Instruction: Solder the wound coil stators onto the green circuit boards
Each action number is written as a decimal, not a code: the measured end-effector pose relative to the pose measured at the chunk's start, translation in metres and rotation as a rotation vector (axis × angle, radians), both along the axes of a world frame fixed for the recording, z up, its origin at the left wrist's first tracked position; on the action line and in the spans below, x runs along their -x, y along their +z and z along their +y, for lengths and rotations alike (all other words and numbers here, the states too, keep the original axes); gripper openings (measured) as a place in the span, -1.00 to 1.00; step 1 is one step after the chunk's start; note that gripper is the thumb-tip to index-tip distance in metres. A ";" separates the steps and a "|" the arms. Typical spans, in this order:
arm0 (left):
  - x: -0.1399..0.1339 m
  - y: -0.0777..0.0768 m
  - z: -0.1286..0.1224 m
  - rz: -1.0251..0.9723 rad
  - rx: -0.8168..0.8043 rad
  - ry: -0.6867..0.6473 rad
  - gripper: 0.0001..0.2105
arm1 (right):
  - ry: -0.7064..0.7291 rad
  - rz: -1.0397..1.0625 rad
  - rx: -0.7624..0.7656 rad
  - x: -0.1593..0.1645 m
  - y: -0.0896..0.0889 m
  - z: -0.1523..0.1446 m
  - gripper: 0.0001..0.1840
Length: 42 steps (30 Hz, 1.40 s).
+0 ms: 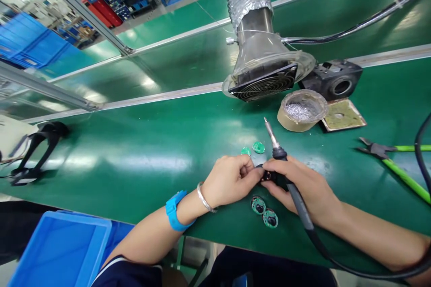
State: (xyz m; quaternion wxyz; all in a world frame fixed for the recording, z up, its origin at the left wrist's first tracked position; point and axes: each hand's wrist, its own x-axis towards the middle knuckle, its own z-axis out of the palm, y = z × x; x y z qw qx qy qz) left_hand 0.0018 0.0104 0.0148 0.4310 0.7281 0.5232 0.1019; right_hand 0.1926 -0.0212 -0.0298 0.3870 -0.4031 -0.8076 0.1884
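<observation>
My left hand (230, 180), with a bracelet and a blue wristband, is closed, its thumb and fingers pinching a small dark round part (268, 176). Fingertips of my right hand (311, 190) touch that part from the other side. Across the right hand lies a soldering iron (299, 206), its bare metal tip pointing up and away from me, apart from the part. Just beyond the fingers are two small green circuit boards (258, 147), one partly behind my left hand. Nearer me, two round circuit boards with black centres (270, 218) lie side by side. My fingers hide much of the held part.
A fume extractor hood (266, 65) hangs over the back of the green bench. Right of it stand a tub of metal shavings (302, 110), a soldering iron holder (336, 80) and a sponge tray (345, 115). Green-handled cutters (387, 152) lie far right; a blue bin (63, 246) is lower left.
</observation>
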 end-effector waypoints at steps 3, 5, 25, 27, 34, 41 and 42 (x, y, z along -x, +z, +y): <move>0.004 -0.002 0.002 -0.119 0.159 0.013 -0.76 | 0.002 -0.001 0.007 0.000 -0.001 -0.001 -0.66; 0.012 0.001 0.005 -0.208 0.398 0.028 -0.77 | -0.002 0.011 0.008 0.000 -0.001 -0.001 -0.67; 0.025 -0.013 0.019 -0.264 -1.088 -0.330 -0.93 | -0.024 0.179 -0.045 0.003 0.016 -0.001 -0.59; 0.022 -0.011 0.014 -0.262 -1.143 -0.389 -0.95 | -0.029 0.198 -0.060 0.005 0.017 -0.002 -0.58; 0.019 -0.010 0.008 -0.273 -0.969 -0.270 -0.84 | 0.010 0.163 -0.053 0.001 0.016 -0.001 -0.56; 0.027 -0.017 0.019 -0.181 -0.389 -0.301 -0.93 | 0.052 0.015 -0.046 -0.004 0.017 0.006 -0.60; 0.027 -0.018 0.020 -0.192 -0.371 -0.310 -0.94 | 0.053 0.003 -0.047 -0.004 0.017 0.007 -0.61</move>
